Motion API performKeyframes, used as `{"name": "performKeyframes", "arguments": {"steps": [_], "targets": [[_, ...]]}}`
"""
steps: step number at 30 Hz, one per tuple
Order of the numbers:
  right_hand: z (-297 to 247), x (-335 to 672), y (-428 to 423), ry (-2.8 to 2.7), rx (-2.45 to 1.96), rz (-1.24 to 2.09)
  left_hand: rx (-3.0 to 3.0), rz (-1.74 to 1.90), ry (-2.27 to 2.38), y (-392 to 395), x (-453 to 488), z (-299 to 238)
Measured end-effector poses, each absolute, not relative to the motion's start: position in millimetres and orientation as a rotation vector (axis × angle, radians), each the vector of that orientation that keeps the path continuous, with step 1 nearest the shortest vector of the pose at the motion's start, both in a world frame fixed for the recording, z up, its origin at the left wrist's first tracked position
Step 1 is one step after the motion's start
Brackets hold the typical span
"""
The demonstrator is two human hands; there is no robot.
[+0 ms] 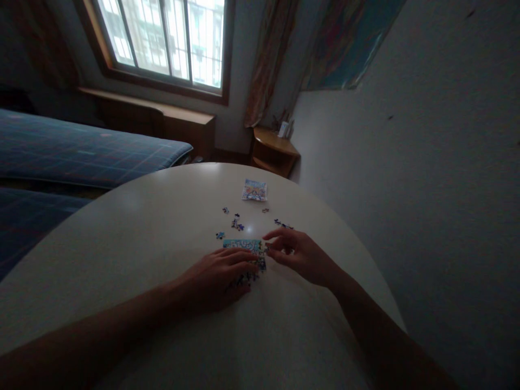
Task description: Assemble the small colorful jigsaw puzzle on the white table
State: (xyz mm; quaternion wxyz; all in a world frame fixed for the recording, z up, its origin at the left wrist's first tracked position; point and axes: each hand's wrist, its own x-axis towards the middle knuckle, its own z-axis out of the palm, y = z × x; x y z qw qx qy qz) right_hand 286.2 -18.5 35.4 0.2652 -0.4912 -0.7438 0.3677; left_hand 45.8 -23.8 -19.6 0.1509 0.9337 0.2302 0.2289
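A partly joined jigsaw puzzle (242, 244) with a light blue top edge lies on the table in front of me. My left hand (221, 273) rests flat over its lower left, fingers stretched out, hiding much of it. Beside the puzzle's right edge, my right hand (298, 254) has thumb and forefinger around a small jigsaw piece (267, 246). Loose pieces (247, 279) show below the left fingers; how they join is too dark to tell.
More loose pieces (236, 223) are scattered beyond the puzzle, some beside my right hand's knuckles. A printed picture packet (254, 190) lies farther back on the round white table (162, 216). A bed (81, 149) stands left, a wall right, a corner shelf (274, 142) behind.
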Motion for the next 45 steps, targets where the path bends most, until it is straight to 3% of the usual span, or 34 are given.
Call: {"name": "performKeyframes", "arguments": {"steps": [32,45], "targets": [[18.4,280.1,-20.5,-2.208,-1.49,0.941,2.794,0.559,0.811,-17.4,44.4,-14.7],[25.4,278.7,-22.9,-2.335,-1.567,0.655,2.891,0.459,0.784,-23.7,44.6,-6.6]]}}
